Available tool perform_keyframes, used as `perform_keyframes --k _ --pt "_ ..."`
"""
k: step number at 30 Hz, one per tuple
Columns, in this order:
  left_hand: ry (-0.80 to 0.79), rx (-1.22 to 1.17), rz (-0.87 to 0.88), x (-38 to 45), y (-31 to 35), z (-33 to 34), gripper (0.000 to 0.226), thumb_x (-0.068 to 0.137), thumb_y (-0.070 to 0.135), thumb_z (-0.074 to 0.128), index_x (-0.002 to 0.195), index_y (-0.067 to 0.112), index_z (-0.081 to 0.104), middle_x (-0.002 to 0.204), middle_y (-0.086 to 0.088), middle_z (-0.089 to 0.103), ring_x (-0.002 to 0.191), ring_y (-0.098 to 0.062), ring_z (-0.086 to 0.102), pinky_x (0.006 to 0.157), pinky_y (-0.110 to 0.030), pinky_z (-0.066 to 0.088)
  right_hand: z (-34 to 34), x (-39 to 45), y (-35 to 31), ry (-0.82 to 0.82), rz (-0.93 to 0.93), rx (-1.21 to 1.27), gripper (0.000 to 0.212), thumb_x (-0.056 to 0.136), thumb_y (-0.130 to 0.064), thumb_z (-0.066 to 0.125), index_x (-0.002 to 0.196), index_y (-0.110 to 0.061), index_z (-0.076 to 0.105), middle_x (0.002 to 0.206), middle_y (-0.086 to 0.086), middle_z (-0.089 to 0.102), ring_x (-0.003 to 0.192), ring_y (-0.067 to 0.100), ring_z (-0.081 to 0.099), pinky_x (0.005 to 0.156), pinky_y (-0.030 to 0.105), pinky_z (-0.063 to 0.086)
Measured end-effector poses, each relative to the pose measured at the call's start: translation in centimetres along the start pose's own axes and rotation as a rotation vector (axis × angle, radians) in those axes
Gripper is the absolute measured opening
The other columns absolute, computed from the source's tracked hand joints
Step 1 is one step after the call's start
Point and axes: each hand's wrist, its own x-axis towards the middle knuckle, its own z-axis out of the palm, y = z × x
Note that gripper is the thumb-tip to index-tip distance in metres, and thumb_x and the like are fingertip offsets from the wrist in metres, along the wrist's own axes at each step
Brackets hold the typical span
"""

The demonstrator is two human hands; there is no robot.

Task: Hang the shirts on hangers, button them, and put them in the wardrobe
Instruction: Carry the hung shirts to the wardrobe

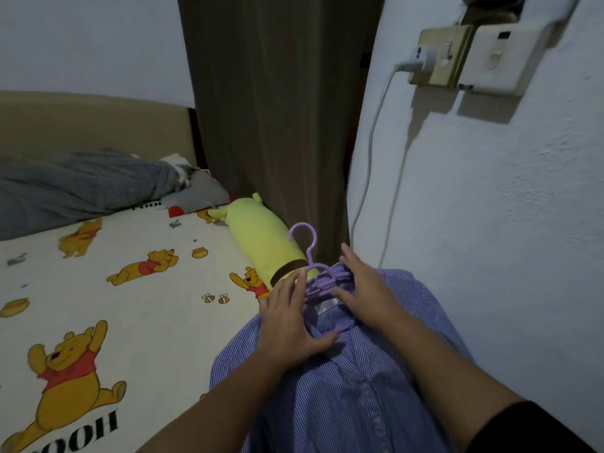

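head view: striped shirt (343,387) on bed (130,305), purple hanger (322,276) in collar
left hand (291,325): fingers flat, pinning collar
right hand (362,286): fingers straight, steadying hanger
step: seating hanger, likely

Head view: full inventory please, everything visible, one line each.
shirt: 1, blue-white striped, on bed edge
hanger: 1, purple, inside shirt collar, hook sticking out
bolster pillow: 1, yellow-green, bed's right edge
bedsheet: 1, white with bear print
blanket: 1, grey, crumpled by headboard
curtain: 1, brown, behind bed
wall sockets: 2 plates, right wall
charger cable: 1, white, plugged in, hanging
hands: left hand flat on collar; right hand over hanger
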Motion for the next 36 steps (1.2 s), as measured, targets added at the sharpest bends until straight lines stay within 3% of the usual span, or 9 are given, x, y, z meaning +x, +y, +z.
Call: perform_keyframes --k 3,6,12,17,20,24,29,32,36 --pt "0.032 -0.038 0.082 0.0 0.4 -1.2 0.113 0.065 0.079 0.054 0.144 0.041 -0.017 0.156 0.002 0.02 0.142 -0.018 0.017 0.111 -0.042 0.019 -0.2 0.0 -0.3 -0.027 -0.025 -0.057 0.1 0.08 -0.026 0.072 0.15 -0.036 0.001 0.139 -0.003 0.046 0.131 0.021 0.038 0.109 0.043 0.035" --pt "0.073 -0.065 0.162 0.4 1.2 -2.2 0.11 0.064 0.076 0.057 0.146 0.035 -0.004 0.154 -0.001 0.028 0.14 -0.017 0.02 0.107 -0.038 0.018 -0.9 -0.5 -0.4 0.064 -0.101 -0.175 0.092 0.082 -0.032 0.069 0.15 -0.032 0.007 0.136 0.0 0.048 0.13 0.022 0.036 0.108 0.041 0.034" --pt "0.183 -0.161 0.409 3.3 4.1 -5.2 0.104 0.069 0.067 0.06 0.149 0.017 0.015 0.146 -0.008 0.041 0.131 -0.016 0.032 0.098 -0.035 0.029 -6.0 -2.8 -1.1 0.36 -0.311 -0.359 0.078 0.083 -0.038 0.068 0.147 -0.018 0.029 0.108 0.003 0.064 0.096 0.022 0.057 0.09 0.034 0.039" --pt "0.237 -0.396 0.552 6.5 10.5 -9.7 0.084 0.08 0.052 0.058 0.149 0.025 0.018 0.138 -0.002 0.053 0.109 -0.013 0.057 0.096 -0.034 0.039 -12.9 -5.7 -1.9 0.562 -0.319 -0.55 0.084 0.072 -0.034 0.08 0.141 -0.01 0.038 0.087 0.005 0.065 0.071 0.026 0.06 0.068 0.037 0.047" --pt "0.245 -0.458 0.663 8.0 14.8 -11.4 0.074 0.088 0.04 0.058 0.15 0.024 0.02 0.126 0.004 0.064 0.105 -0.013 0.063 0.099 -0.042 0.044 -17.2 -7.7 -3.1 0.639 -0.264 -0.574 0.085 0.071 -0.031 0.08 0.141 -0.008 0.038 0.086 0.005 0.065 0.069 0.026 0.059 0.066 0.037 0.046" --pt "0.248 -0.656 0.689 9.8 19.8 -12.4 0.066 0.091 0.023 0.055 0.148 0.032 0.024 0.113 0.005 0.071 0.1 -0.018 0.067 0.091 -0.045 0.051 -21.8 -10.4 -4.4 0.702 -0.21 -0.533 0.082 0.078 -0.033 0.073 0.145 -0.013 0.031 0.083 -0.002 0.061 0.068 0.019 0.057 0.071 0.039 0.05" --pt "0.178 -0.861 0.693 9.6 24.8 -12.8 0.071 0.088 0.025 0.057 0.15 0.032 0.023 0.103 0.008 0.073 0.093 -0.01 0.069 0.09 -0.041 0.053 -25.1 -13.8 -4.6 0.872 -0.099 -0.449 0.089 0.084 -0.04 0.065 0.151 -0.024 0.009 0.073 -0.011 0.055 0.068 0.022 0.057 0.067 0.04 0.051" --pt "0.153 -0.835 0.8 9.1 26.6 -12.7 0.084 0.081 0.036 0.066 0.151 0.031 0.02 0.106 0.008 0.073 0.092 -0.007 0.068 0.091 -0.042 0.052 -26.4 -15.7 -4.8 0.912 -0.055 -0.481 0.09 0.087 -0.04 0.062 0.151 -0.028 0.001 0.07 -0.018 0.05 0.067 0.021 0.057 0.065 0.041 0.051" --pt "0.249 -0.664 0.987 8.5 28.2 -12.3 0.097 0.07 0.04 0.079 0.148 0.024 0.025 0.115 0.005 0.07 0.098 -0.016 0.067 0.088 -0.05 0.051 -27.7 -17.9 -5.5 0.906 0.034 -0.524 0.09 0.088 -0.037 0.06 0.15 -0.031 -0.005 0.069 -0.015 0.05 0.063 0.016 0.055 0.061 0.031 0.046"
